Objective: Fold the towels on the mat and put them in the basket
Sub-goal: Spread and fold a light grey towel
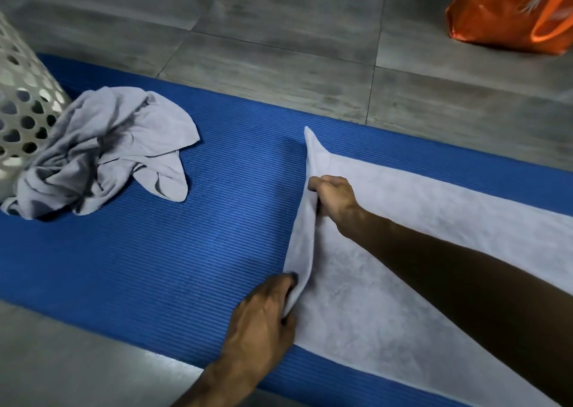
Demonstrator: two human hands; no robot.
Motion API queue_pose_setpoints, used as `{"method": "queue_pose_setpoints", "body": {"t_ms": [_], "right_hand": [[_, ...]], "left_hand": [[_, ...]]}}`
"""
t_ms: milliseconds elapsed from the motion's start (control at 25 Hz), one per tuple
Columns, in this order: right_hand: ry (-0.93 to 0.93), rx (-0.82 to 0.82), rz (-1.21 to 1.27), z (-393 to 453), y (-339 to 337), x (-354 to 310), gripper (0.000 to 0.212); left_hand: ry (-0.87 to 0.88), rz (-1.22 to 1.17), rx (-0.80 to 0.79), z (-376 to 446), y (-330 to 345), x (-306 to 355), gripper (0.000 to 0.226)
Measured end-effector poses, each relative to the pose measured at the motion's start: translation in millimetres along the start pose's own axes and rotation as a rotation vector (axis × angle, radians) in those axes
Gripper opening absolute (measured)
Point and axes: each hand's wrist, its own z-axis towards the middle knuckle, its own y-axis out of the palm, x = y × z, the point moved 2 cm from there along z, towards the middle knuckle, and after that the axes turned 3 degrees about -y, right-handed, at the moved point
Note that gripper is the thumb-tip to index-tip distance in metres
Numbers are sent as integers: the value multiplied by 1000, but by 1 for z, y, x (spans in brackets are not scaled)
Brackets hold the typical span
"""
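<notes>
- Along the spread towel's (418, 251) lifted left edge, the right hand (333, 200) pinches the cloth midway, and the left hand (263, 310) pinches its near corner.
- Soft, light and limp, the towel will likely sag unless taken by edges or corners.
- Beyond, a crumpled towel (105, 149) lies at the mat's (186, 251) left end, touching the basket (21, 96).

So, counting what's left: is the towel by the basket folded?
No. The crumpled towel lies bunched against the basket, unfolded.
</notes>
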Motion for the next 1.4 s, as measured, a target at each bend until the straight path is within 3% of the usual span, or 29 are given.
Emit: {"method": "queue_pose_setpoints", "body": {"t_ms": [120, 360, 560, 760, 960, 1160, 1400], "right_hand": [[79, -4, 162, -11, -18, 5, 11], [252, 94, 254, -17, -66, 41, 20], [320, 57, 78, -14, -84, 57, 27], [297, 111, 20, -14, -84, 52, 23], [114, 247, 148, -1, -86, 37, 36], [45, 113, 139, 23, -93, 17, 47], [34, 65, 24, 38, -103, 30, 66]], "left_hand": [[163, -3, -59, -6, 14, 13, 49], [511, 199, -114, -20, 43, 24, 64], [578, 310, -146, -24, 57, 9, 74], [604, 282, -124, -21, 51, 6, 49], [640, 404, -103, -25, 58, 1, 48], [698, 365, -156, -25, 63, 7, 44], [761, 396, -156, -24, 65, 4, 42]]}}
